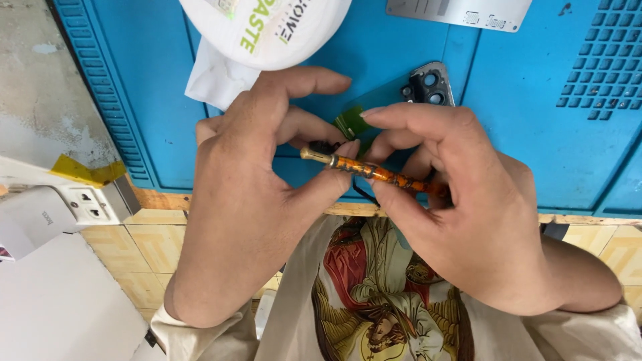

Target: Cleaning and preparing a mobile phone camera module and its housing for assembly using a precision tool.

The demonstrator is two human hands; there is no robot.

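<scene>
Head view: a blue work mat (521,100) covers the bench, wooden front edge showing, tiled floor below. At the mat's far edge sits a round white tub lid (267,27) with green and black lettering, a white cloth (214,80) tucked under it. A grey metal plate (461,12) lies at the far right edge. Both hands meet over the mat's near edge: left hand (254,174) and right hand (461,200) pinch an orange patterned tool (374,172), brass tip pointing left. Just behind the fingers, a phone back cover (428,83) with 2 camera holes.
</scene>
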